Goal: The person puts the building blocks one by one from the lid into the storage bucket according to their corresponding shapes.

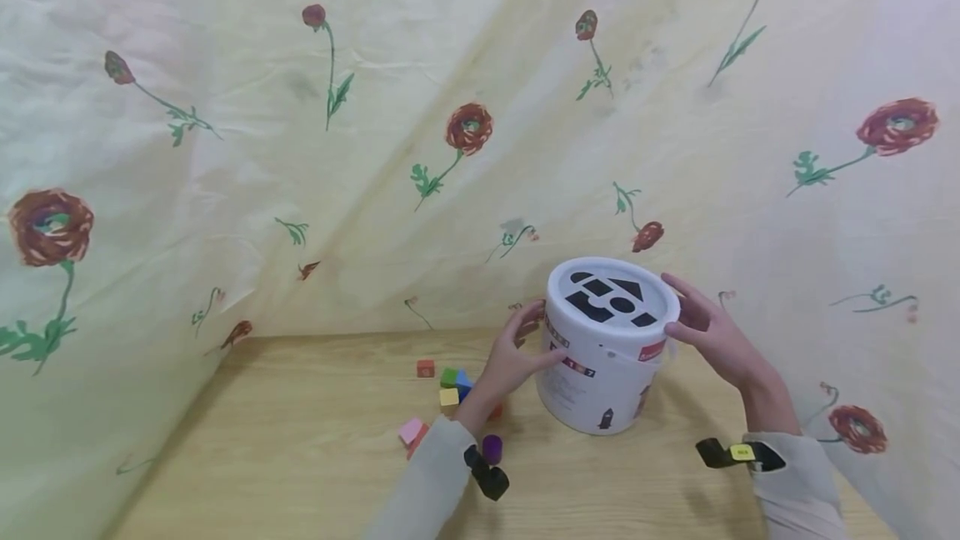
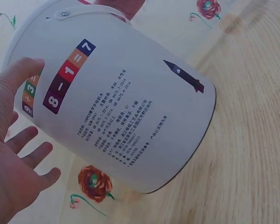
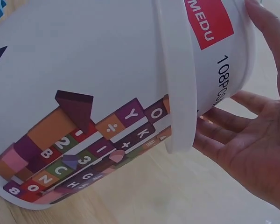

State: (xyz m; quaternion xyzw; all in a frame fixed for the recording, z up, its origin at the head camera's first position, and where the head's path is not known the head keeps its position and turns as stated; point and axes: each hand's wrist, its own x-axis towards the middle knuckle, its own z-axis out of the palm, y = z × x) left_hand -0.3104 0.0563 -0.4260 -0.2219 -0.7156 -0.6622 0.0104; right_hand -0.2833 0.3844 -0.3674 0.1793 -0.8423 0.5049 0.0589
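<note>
A white bucket (image 1: 600, 382) stands on the table, its white lid (image 1: 660, 294) pierced by several black-looking shaped holes. Printed letters, numbers and small text run over the bucket's wall, and a white carrying handle (image 3: 175, 84) lies along its side. My left hand (image 1: 517, 357) holds the bucket's left side near the top, thumb on the printed front (image 2: 70, 77). On the opposite side, my right hand (image 1: 712, 336) grips around the lid's rim, thumb at the front and fingers farther back. What is inside the bucket is hidden.
Left of the bucket lie several loose blocks: a red one (image 1: 425, 368), a yellow one (image 1: 448, 398), a pink one (image 1: 411, 431) and a purple cylinder (image 1: 492, 449). My left forearm partly covers them. A flowered cloth (image 1: 375, 190) hangs behind the wooden table (image 1: 285, 440).
</note>
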